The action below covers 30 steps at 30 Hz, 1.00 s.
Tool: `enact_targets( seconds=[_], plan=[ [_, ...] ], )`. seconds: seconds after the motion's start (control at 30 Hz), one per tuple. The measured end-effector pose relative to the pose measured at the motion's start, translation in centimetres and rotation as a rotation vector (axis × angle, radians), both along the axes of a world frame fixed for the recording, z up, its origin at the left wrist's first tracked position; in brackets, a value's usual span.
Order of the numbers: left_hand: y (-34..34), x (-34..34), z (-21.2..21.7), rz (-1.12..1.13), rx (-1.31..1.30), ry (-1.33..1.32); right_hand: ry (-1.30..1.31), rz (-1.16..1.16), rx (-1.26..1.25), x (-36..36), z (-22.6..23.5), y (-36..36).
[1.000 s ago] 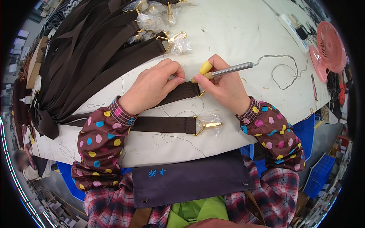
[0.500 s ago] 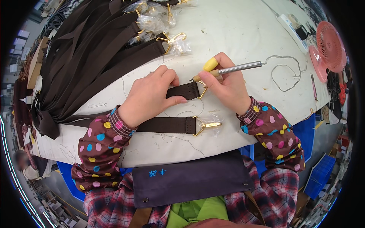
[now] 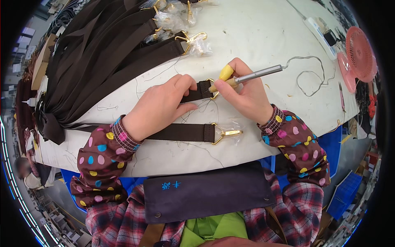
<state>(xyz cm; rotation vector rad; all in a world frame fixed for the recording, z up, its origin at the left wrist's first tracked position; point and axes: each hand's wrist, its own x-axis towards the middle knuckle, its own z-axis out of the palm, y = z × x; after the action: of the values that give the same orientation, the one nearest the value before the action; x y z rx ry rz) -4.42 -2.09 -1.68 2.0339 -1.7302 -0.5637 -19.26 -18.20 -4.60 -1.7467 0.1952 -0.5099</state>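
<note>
Your strap (image 3: pixel 191 96), near mid-frame, has just shifted upward, so its stitched end (image 3: pixel 204 88) likely sits handier for the tool (image 3: pixel 259 73) pinched in your right hand (image 3: pixel 247 94), while your half-curled left hand (image 3: pixel 158 105) straddles that strap (whether gripping, I can't tell).

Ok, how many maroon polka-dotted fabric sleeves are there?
2: a maroon polka-dotted fabric sleeve leading to the left hand, and a matching sleeve leading to the right hand.

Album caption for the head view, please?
Left hand at a dark strap, right hand holding a corded, pen-like tool.
</note>
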Motion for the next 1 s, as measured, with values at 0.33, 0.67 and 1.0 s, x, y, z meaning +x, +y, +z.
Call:
enact_targets(
  seconds=[0.33,0.67,1.0],
  plan=[
    [-1.2,1.3,-1.5,-0.048,-0.057,0.231,0.032,0.014,-0.017,0.3,-1.2,0.2],
    [-1.5,0.8,-0.3,0.142,0.177,0.507,0.039,0.002,-0.04,0.4,-1.4,-0.1],
    [-1.5,0.7,-0.3,0.146,0.171,0.5,0.057,-0.008,-0.124,0.2,-1.1,-0.1]
  ],
)
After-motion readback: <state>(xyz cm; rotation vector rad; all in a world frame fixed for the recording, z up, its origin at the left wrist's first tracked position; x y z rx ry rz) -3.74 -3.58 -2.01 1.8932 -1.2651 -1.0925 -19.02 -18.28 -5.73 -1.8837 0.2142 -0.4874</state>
